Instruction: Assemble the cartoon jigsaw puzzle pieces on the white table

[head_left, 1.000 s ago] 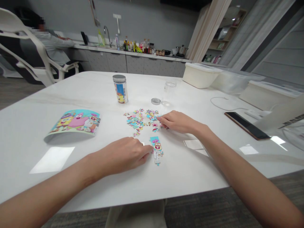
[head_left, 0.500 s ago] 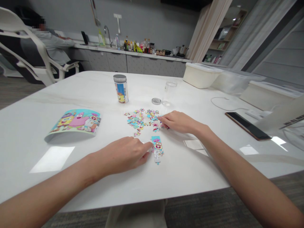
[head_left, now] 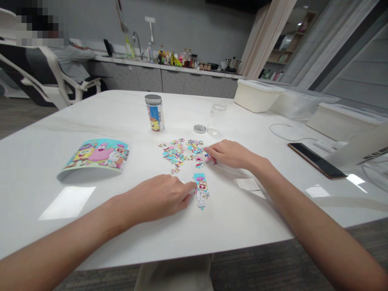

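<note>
My left hand (head_left: pixel 169 196) has its index finger stretched to the left edge of a narrow strip of joined jigsaw pieces (head_left: pixel 201 192). Its thumb sits just below and the other fingers are curled under. The strip shows a face with a pink hat on a blue ground. My right hand (head_left: pixel 228 153) rests at the right edge of a heap of loose jigsaw pieces (head_left: pixel 174 153), index fingertip down among them and the other fingers curled. Pieces show under that hand, but whether one is pinched is hidden.
A curved picture card (head_left: pixel 97 155) lies at the left. Behind the heap stand a labelled jar (head_left: pixel 154 115), a metal lid (head_left: pixel 199 129) and a clear jar (head_left: pixel 216 119). A phone (head_left: pixel 317 160) and lidded boxes (head_left: pixel 257 97) are on the right. A person (head_left: pixel 71 62) sits far left.
My right hand has shifted slightly right, uncovering a little more of the loose pieces by its fingertip. My left hand and the strip stay almost the same.
</note>
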